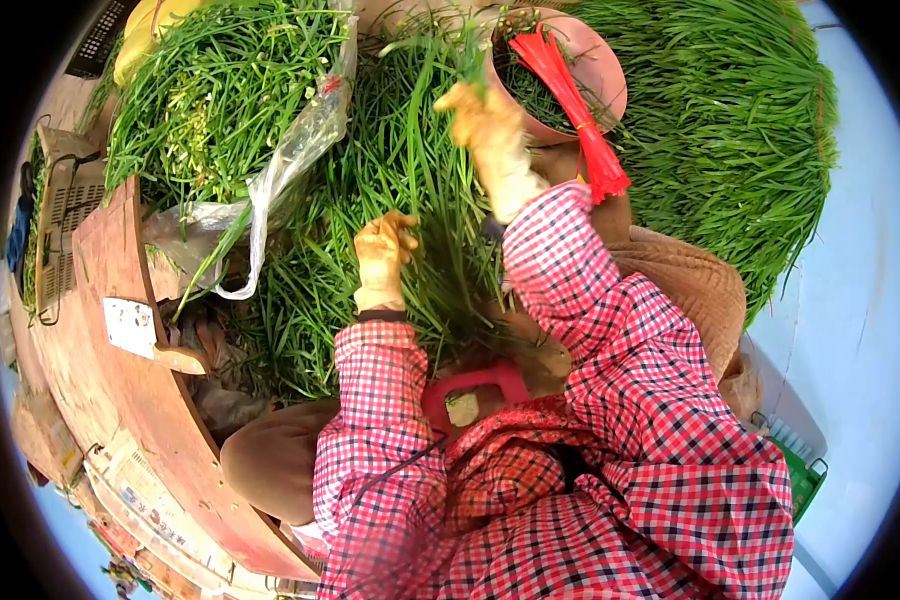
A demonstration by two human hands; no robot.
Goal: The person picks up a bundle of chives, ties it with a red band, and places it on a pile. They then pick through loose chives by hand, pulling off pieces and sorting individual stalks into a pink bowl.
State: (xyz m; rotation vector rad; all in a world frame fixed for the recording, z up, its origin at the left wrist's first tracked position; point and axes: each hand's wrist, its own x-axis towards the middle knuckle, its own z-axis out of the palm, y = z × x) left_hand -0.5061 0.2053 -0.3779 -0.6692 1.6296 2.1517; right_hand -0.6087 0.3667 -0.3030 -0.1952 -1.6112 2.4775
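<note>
Both my hands wear tan gloves above a large heap of long green garlic chives (410, 130). My left hand (383, 258) is low over the near part of the heap, its fingers curled. What it holds, if anything, I cannot make out among the leaves. My right hand (485, 125) is raised at the far side, beside a pink bucket (607, 75), and looks smeared by motion. Its fingers are closed on a few chives that stick up, blurred, beyond the glove. A bundle of red ties (570, 105) lies across the bucket's rim.
At upper left, more cut chives lie on a clear plastic sheet (295, 160). A wooden board (130, 290) runs along the left. Neatly stacked chives (730, 130) stand at right on the pale blue floor (850, 250). A green crate (800, 480) is at lower right.
</note>
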